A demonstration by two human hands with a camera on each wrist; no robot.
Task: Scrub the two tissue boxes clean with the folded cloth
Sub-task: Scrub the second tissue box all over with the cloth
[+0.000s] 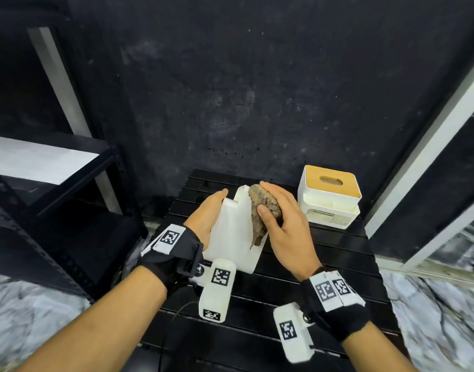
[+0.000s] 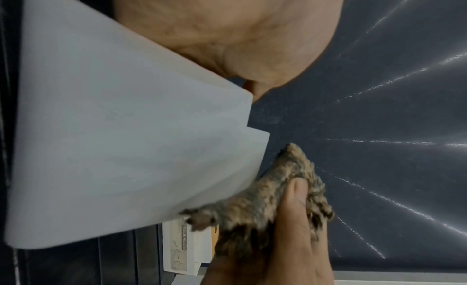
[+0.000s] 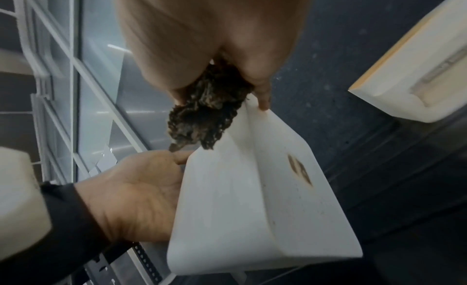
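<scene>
Black bench (image 1: 338, 264) in the head view: the box (image 1: 230, 237) stands tilted, the left hand (image 1: 206, 218) bracing it with straight fingers, the right hand (image 1: 289, 226) curled round the cloth (image 1: 262, 208) on the opposite face, so a hard stroke could skid it into the second box (image 1: 330, 197). From the left wrist, the cloth (image 2: 265, 199) rides the box's end and may slip off. From the right wrist, a brown stain (image 3: 299, 170) lower down could be missed.

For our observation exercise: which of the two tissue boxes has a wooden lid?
The far box, standing free at the table's back right, topped in tan wood. The white box leans tilted against the left hand, the right hand's cloth on it.
</scene>
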